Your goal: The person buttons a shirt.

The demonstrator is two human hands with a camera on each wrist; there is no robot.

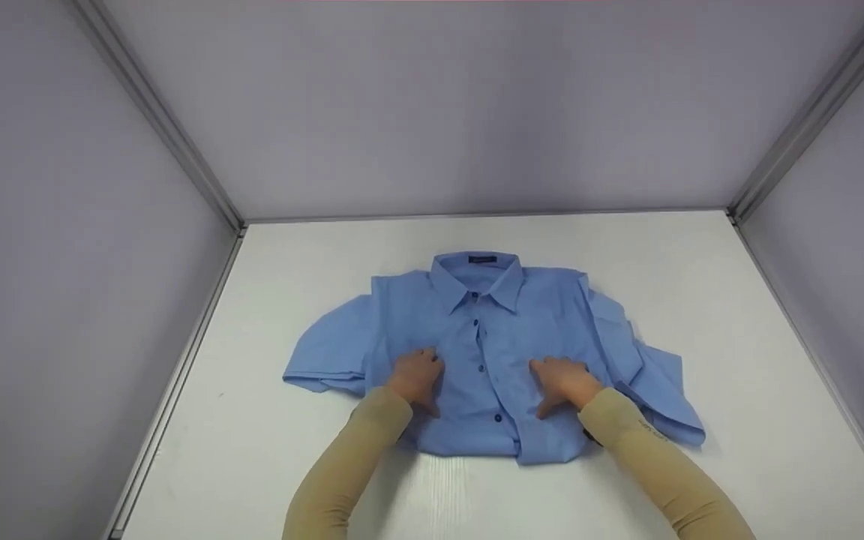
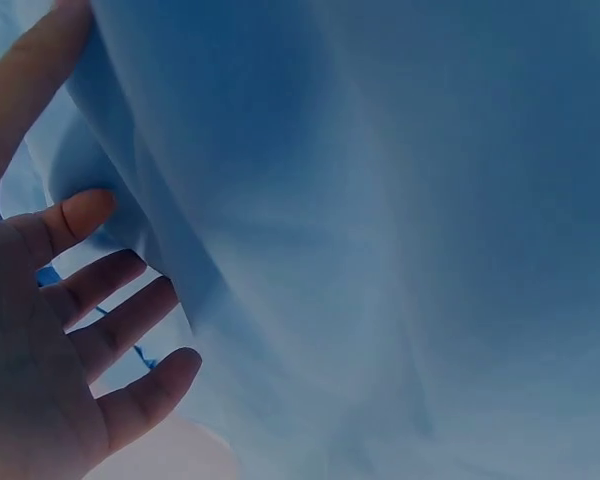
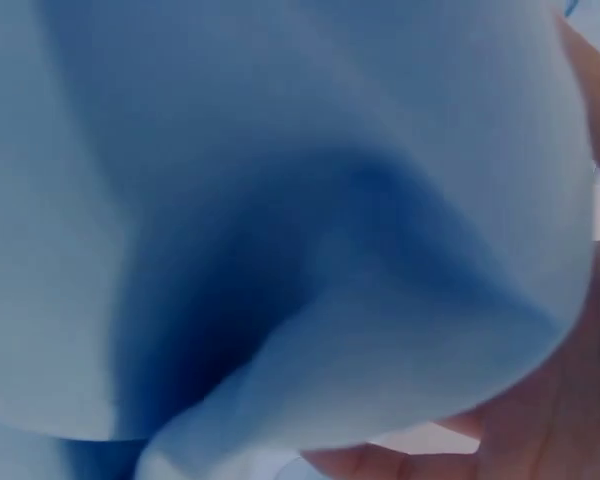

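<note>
A light blue short-sleeved shirt (image 1: 552,307) lies front up on the white table, collar away from me and lower part folded under. My left hand (image 1: 418,377) rests on the left half of its front, thumb pointing toward the button row. In the left wrist view the fingers (image 2: 130,320) are spread and fairly straight beside the cloth. On the other half lies my right hand (image 1: 563,380), fingers spread over the fabric. Bulging cloth (image 3: 430,370) fills most of the right wrist view and hides part of that hand.
One sleeve (image 1: 331,345) spreads out at the left; the other sleeve (image 1: 664,390) lies rumpled at the right. Grey panels (image 1: 477,112) enclose the white table (image 1: 252,450) at the back and both sides, with metal rails along its edges.
</note>
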